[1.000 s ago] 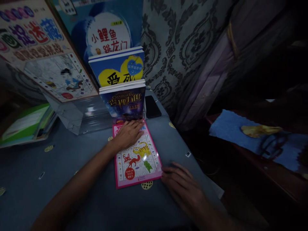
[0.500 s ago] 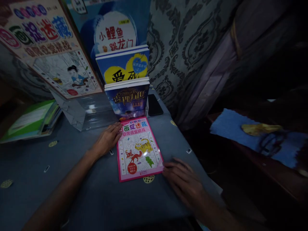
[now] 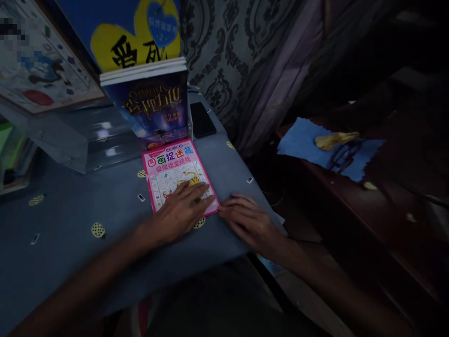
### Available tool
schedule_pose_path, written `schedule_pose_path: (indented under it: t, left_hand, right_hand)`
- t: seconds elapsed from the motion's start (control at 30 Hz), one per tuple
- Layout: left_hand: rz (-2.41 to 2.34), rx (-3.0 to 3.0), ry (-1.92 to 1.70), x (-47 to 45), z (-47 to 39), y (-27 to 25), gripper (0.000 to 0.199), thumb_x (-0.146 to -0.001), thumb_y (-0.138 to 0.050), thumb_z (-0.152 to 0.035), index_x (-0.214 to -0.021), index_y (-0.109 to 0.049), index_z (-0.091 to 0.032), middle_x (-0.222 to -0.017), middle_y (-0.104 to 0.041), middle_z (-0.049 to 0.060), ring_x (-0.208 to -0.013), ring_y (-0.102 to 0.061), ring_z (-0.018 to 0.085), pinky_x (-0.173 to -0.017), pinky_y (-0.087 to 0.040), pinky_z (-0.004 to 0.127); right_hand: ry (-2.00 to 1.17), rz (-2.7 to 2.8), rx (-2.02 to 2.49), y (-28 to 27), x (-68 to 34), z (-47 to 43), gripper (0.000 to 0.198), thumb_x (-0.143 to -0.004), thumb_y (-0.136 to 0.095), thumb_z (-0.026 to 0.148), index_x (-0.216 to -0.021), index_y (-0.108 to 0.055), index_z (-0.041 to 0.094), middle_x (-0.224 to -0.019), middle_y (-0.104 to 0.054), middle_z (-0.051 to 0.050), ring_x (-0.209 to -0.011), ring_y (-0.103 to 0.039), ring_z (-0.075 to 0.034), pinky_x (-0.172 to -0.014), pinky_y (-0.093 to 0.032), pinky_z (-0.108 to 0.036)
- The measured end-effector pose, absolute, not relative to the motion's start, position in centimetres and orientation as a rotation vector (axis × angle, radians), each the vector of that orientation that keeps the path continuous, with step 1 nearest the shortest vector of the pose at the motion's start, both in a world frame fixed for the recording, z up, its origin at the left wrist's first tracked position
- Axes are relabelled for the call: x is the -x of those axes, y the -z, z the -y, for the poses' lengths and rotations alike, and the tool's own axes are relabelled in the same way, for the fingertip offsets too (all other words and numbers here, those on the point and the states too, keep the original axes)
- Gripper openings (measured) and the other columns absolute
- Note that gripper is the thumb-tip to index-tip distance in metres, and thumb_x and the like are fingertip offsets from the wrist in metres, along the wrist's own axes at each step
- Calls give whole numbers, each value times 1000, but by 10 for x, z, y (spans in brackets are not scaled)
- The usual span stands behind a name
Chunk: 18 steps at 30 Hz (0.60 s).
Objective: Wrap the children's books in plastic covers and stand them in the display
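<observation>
A pink-bordered picture book (image 3: pixel 201 180) with colourful Chinese characters lies closed on the table, its cover up. My left hand (image 3: pixel 184 208) rests flat across the lower half of the cover, fingers stretched out, hiding much of the drawn animals. At the book's lower right corner is my right hand (image 3: pixel 250 222). Its fingertips are drawn together on that corner in what looks like a pinch.
Upright books, one with a dark blue cover (image 3: pixel 157 110), stand behind the picture book. A clear plastic stand (image 3: pixel 70 140) is to their left and a black phone (image 3: pixel 202 120) to their right. A blue cloth (image 3: pixel 301 140) lies on a dark surface beyond the table's right edge.
My left hand has moved from the book's upper left edge onto its lower cover. My right hand stays at the lower right corner. The view has shifted down and closer.
</observation>
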<state>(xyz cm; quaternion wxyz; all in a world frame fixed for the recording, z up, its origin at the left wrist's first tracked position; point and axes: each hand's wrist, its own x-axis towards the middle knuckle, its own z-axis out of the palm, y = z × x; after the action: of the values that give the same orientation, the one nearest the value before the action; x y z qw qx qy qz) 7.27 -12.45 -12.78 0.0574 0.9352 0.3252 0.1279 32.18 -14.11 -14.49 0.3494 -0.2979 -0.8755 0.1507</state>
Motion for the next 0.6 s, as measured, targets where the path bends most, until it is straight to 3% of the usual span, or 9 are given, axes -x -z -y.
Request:
schedule_pose_path:
  t: [0.23,0.43,0.5,0.6]
  left_hand:
    - [-883,-2841,-355,-78,126,130,37,-104,-43,-23,-138,-58,-22,-146,-57,16,-140,-49,29,-116,-37,59]
    - [-882,-2872,-345,-78,126,130,37,-104,-46,-28,-139,-58,-31,-148,-54,14,-141,-46,30,-116,-35,61]
    - [-895,-2882,-349,-78,126,129,36,-104,-48,-28,-138,-59,-32,-146,-55,12,-140,-47,28,-117,-34,59]
    - [-887,-2901,-373,-79,126,128,36,-103,-51,-29,-137,-60,-33,-137,-60,10,-135,-50,28,-118,-33,58]
  right_hand:
    - [-503,2258,752,141,-331,145,19,-98,-57,11,-106,-72,20,-106,-79,-7,-107,-73,-20,-101,-58,-45]
    - [-480,2107,828,129,-325,127,19,-97,-58,11,-105,-71,20,-88,-78,-4,-87,-75,-17,-87,-62,-33]
    - [-452,2128,846,125,-313,110,21,-99,-54,14,-111,-71,20,-98,-79,-7,-95,-75,-18,-87,-62,-34]
    - [-426,2348,776,123,-285,78,32,-104,-45,22,-128,-65,14,-129,-72,-14,-126,-64,-23,-107,-53,-43]
